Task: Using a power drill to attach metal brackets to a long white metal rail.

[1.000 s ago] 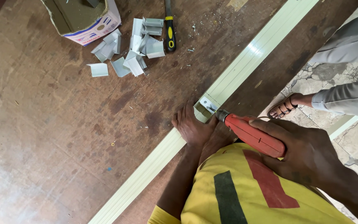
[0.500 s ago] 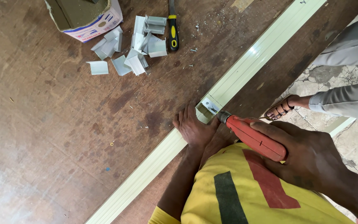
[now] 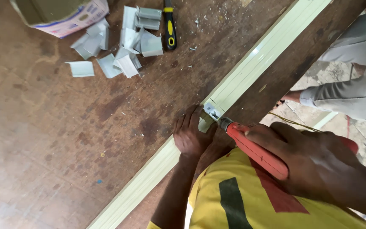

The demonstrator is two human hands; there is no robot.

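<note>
- Well away from the left hand (image 3: 193,135), up and to its left, a cardboard box (image 3: 60,12) sits at the far edge of the worn wooden counter (image 3: 43,140).
- Just beside the box lies a loose heap of small white metal brackets (image 3: 119,46), not yet used, and a black-and-yellow screwdriver (image 3: 169,27) lies at the heap's right side.
- A few loose screws (image 3: 191,48) are scattered between that heap and the left hand.
- The left hand lies flat on the long pale profile strip (image 3: 250,63), fingers together and pressing down, holding it against the counter.
- Touching the fingertips of that hand, one small bracket (image 3: 212,111) sits on the strip; dark marks show on it, but I cannot tell whether a screw is already seated.
- Just right of the bracket, the tip of a red power driver (image 3: 255,150) meets it.
- The right hand (image 3: 314,163) is wrapped tight around the driver's body, well closed.
- As I judge it, one bracket is being fastened now, at this single spot on the strip; the rest of the visible strip carries none, and the heap suggests plenty left.
- Beyond the right hand, past the counter's edge, another person's grey sleeve (image 3: 352,89) shows over a tiled floor.
</note>
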